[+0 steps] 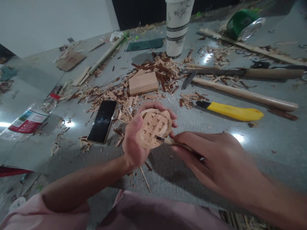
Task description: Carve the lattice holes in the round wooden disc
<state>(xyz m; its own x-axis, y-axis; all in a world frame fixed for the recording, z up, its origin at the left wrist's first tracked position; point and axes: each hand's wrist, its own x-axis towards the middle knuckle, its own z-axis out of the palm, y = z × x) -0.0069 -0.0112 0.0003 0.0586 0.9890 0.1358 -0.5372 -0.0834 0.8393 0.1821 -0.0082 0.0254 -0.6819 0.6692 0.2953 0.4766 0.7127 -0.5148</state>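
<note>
My left hand (pixel 135 140) is wrapped round a pale wood carving (pixel 153 127), a rounded piece with several small notches cut into its upper face. The fingers curl over its far edge and the thumb presses the near left side. Between the fingers and thumb of my right hand (pixel 211 156) is a carving chisel (pixel 170 141) with a wooden handle. Its metal tip meets the lower right part of the carved face. The rear of the handle is hidden inside my right hand.
Beyond the carving lie a wood block (pixel 143 83) and heaped shavings (pixel 165 68). A phone (pixel 102 121) and plastic bottle (pixel 32 118) are on the left. To the right are a yellow utility knife (pixel 235 111), a hammer (pixel 244 94) and a green can (pixel 243 25). A paper cup (pixel 176 35) stands behind.
</note>
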